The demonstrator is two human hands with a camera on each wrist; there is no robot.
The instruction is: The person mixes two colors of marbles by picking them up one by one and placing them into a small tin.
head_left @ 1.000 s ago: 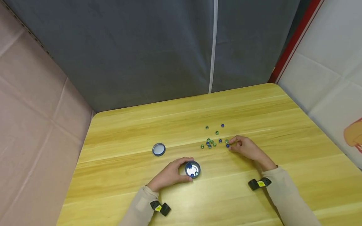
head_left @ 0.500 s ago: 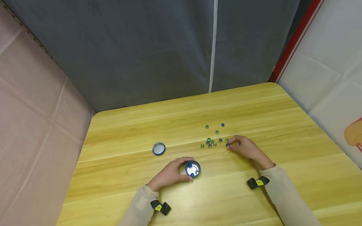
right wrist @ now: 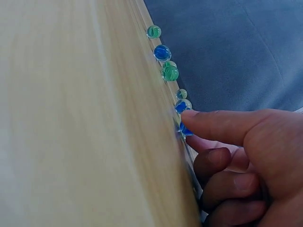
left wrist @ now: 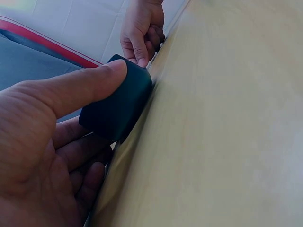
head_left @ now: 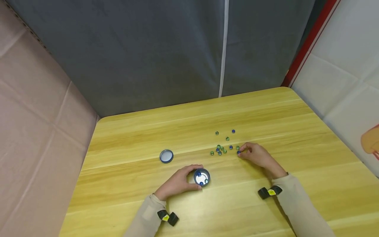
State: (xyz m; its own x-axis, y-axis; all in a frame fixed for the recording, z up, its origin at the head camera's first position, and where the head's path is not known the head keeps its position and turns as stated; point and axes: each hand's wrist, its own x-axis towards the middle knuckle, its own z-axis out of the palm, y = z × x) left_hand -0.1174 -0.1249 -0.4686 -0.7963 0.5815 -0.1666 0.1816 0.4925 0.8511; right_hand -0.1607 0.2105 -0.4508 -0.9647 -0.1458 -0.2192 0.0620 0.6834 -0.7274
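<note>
My left hand grips a small round dark blue container on the table, thumb on the near side and fingers on the far side. Its top faces up uncovered, and a few blue and green marbles lie on the shiny bottom. In the left wrist view the container's dark wall shows between thumb and fingers. Over to the right, my right hand pinches a blue marble between thumb and index finger, at table level. A green marble lies just beyond those fingertips.
A round blue-rimmed lid lies left of the container. Several loose green and blue marbles, such as a green marble and a blue marble, are scattered left of and beyond my right hand. A grey curtain hangs behind the table.
The thumb and index finger of my right hand have closed in on the blue marble, with the wrist drawn slightly left. My left hand and the container stay in place.
</note>
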